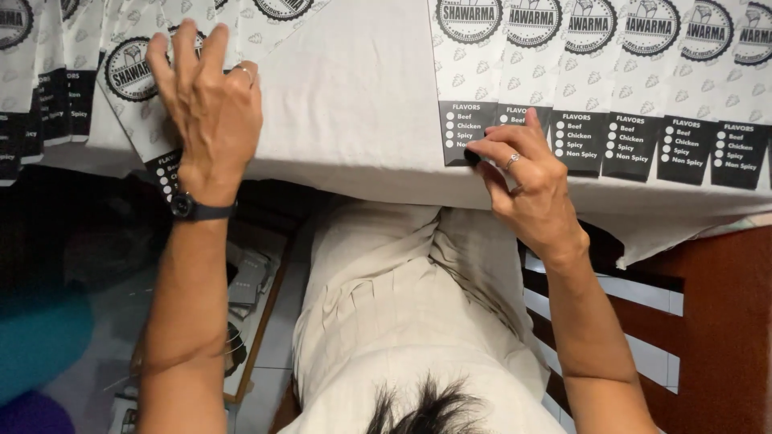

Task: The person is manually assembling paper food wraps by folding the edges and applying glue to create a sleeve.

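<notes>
On the white-covered counter, my left hand lies flat, fingers spread, on one paper sleeve; my right hand pinches another sleeve's corner; farther sleeves are cut off.

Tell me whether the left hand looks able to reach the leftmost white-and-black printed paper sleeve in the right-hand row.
Probably yes. The left hand rests on another sleeve, and bare white tablecloth lies between it and that paper sleeve; only the right hand pinches its lower edge.
</notes>
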